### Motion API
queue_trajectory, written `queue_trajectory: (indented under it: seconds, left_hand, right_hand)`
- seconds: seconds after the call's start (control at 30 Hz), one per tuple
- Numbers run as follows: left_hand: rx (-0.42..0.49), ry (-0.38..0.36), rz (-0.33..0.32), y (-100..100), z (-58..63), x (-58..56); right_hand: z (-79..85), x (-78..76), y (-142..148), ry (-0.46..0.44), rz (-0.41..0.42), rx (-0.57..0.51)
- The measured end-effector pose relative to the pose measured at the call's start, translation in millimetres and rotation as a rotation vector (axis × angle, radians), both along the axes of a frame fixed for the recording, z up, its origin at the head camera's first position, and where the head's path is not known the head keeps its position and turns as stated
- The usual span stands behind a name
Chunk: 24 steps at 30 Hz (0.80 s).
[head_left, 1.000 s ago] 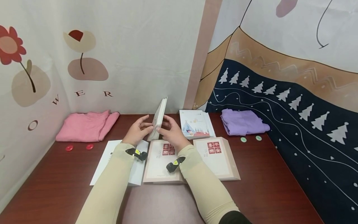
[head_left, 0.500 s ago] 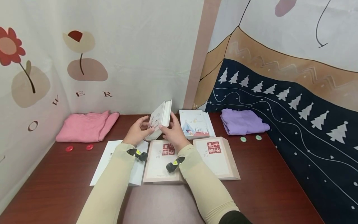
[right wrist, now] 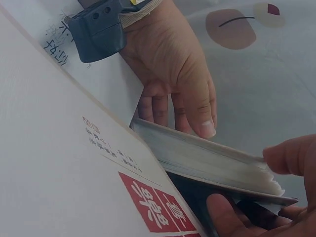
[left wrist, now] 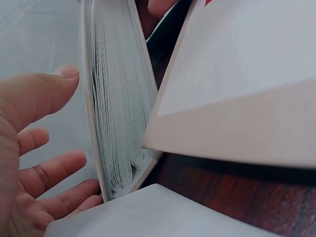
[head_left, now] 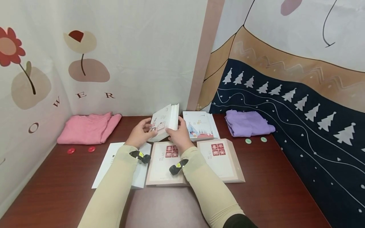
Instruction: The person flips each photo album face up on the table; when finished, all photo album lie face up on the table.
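A small thick hardcover book [head_left: 160, 122] with a printed white cover stands tilted at the back of the table, between both hands. My right hand [head_left: 181, 135] grips its right side; in the right wrist view the thumb [right wrist: 286, 155] lies on one cover and the other fingers on the opposite one. My left hand [head_left: 137, 134] lies along the left side, its loose fingers [left wrist: 57, 170] against the cover in the left wrist view. The page edges [left wrist: 116, 89] fan slightly. Just in front lies a cream book [head_left: 159, 169] with red characters, partly under my right forearm.
A matching cream book [head_left: 218, 164] lies right of it, and a white book [head_left: 106, 161] left, partly under the left forearm. Behind lies a book with a tent picture [head_left: 198, 125]. Pink cloth [head_left: 88, 129], purple cloth [head_left: 248, 123], red buttons [head_left: 70, 151] and green buttons [head_left: 248, 141] flank them.
The book between the hands has swung from nearly edge-on to showing its printed cover, its top shifting right and lower. My right hand has moved slightly right with it; my left hand has barely moved.
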State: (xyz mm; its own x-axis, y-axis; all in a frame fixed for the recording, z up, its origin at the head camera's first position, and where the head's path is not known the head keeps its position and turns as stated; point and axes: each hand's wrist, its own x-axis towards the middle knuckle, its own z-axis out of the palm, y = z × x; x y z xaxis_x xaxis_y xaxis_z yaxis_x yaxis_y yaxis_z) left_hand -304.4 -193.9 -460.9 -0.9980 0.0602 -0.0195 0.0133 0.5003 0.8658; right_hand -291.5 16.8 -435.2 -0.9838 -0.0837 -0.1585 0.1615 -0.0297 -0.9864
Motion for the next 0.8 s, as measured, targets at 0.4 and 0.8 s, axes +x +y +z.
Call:
queue_trajectory:
  seconds: [0.4, 0.8]
  left_hand:
    - [0.129, -0.009, 0.123, 0.6, 0.1, -1.3]
    - [0.161, 0.030, 0.188, 0.9, 2.4, -1.3]
  right_hand:
    - [-3.7, -1.4, -0.2, -0.003, -0.052, 0.191]
    - [-1.4, 0.9, 1.4, -0.024, 0.041, 0.163]
